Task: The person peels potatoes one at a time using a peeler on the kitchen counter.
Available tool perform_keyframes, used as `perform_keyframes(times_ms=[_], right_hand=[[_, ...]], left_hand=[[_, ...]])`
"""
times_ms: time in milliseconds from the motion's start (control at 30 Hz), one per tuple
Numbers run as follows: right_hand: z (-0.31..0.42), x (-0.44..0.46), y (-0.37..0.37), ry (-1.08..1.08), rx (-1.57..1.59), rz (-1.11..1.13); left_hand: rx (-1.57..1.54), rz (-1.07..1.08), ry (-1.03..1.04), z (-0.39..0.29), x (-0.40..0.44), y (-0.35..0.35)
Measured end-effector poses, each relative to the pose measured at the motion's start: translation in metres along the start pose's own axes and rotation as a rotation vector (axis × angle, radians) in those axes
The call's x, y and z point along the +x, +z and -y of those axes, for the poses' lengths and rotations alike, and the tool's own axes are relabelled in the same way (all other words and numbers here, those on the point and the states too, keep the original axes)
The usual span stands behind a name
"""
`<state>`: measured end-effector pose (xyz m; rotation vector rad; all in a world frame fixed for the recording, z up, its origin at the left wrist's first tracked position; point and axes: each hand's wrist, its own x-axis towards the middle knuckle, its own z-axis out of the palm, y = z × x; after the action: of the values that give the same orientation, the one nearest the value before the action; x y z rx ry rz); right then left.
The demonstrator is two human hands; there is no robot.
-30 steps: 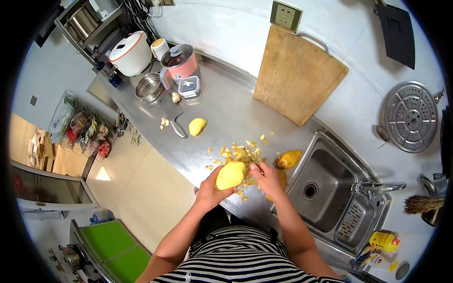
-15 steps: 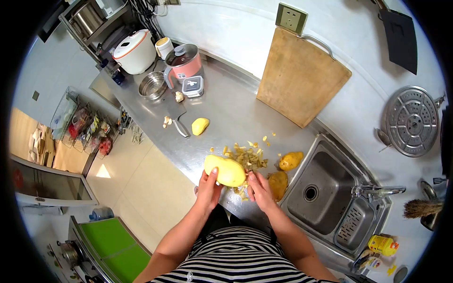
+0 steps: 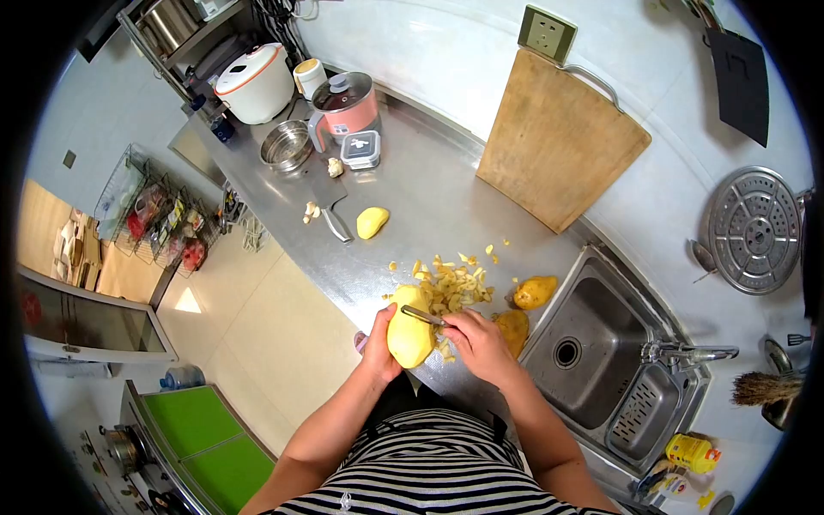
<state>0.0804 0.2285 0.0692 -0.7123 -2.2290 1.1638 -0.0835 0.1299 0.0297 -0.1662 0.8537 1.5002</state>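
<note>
A large pale-yellow peeled potato (image 3: pixel 408 339) is gripped along its left side by my left hand (image 3: pixel 380 345). My right hand (image 3: pixel 477 342) is closed round the handle of a metal peeler (image 3: pixel 424 316), whose blade end lies across the upper part of the potato. Peelings (image 3: pixel 455 285) are heaped on the counter just beyond both hands. Two unpeeled potatoes lie right of the heap: one (image 3: pixel 535 292) by the sink edge, the other (image 3: pixel 512 330) partly hidden by my right hand. Farther off sits a smaller peeled potato (image 3: pixel 372 222).
A steel sink (image 3: pixel 584 335) is set in at the right. A cutting board (image 3: pixel 562 142) leans on the wall. Left of the small potato lie a knife (image 3: pixel 336 221) and garlic (image 3: pixel 335 167). A steel bowl (image 3: pixel 287 146), pink pot (image 3: pixel 345 107), lidded box (image 3: pixel 360 150) and rice cooker (image 3: pixel 254 86) stand farther back.
The potato has turned from lying sideways to nearly upright, its lower end now toward me. My right hand has brought the peeler over the potato's top. The view has shifted slightly.
</note>
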Motion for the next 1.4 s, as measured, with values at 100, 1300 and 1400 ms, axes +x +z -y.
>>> perform_keyframes(times_ms=[100,1300,1400], right_hand=[[-0.014,0.002,-0.003,-0.040,-0.240,0.030],[0.014,-0.002,0.005,0.110,-0.224,-0.155],[0.022,-0.003,0.009,0.127,-0.275,-0.126]], left_hand=[[0.098,-0.026,-0.065,-0.006,-0.003,0.000],[1.617,-0.022,1.091,-0.027,-0.015,0.027],[1.647,-0.033,1.134,-0.029,-0.016,0.028]])
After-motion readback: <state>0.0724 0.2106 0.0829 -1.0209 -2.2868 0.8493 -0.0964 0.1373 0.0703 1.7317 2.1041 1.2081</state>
